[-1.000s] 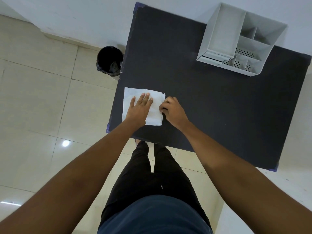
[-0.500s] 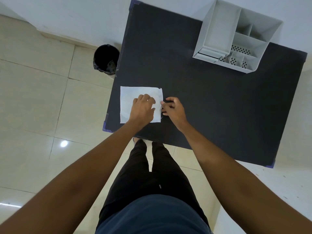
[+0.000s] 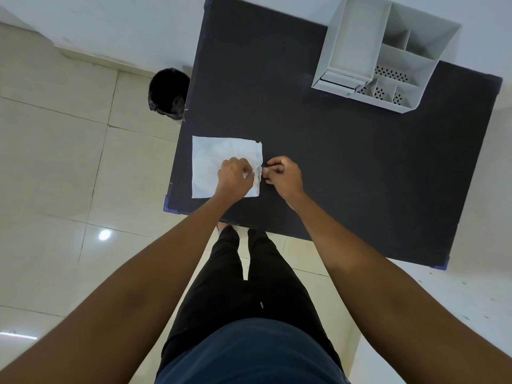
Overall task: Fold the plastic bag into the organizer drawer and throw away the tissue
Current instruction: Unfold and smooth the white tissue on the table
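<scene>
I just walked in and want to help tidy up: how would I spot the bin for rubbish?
Start at the black table and follow its left edge toward the wall. On the tiled floor, against that edge, stands the bin, a small round one lined with a black bag. It is the only dark thing on the pale floor, beyond the white sheet.

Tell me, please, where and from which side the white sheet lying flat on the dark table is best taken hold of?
Probably at its right edge, coming from the right. The white sheet lies flat on the table, so there is little to pinch elsewhere. That edge is already crumpled and raised where the left hand and right hand meet, giving the fingertips a ridge.
</scene>
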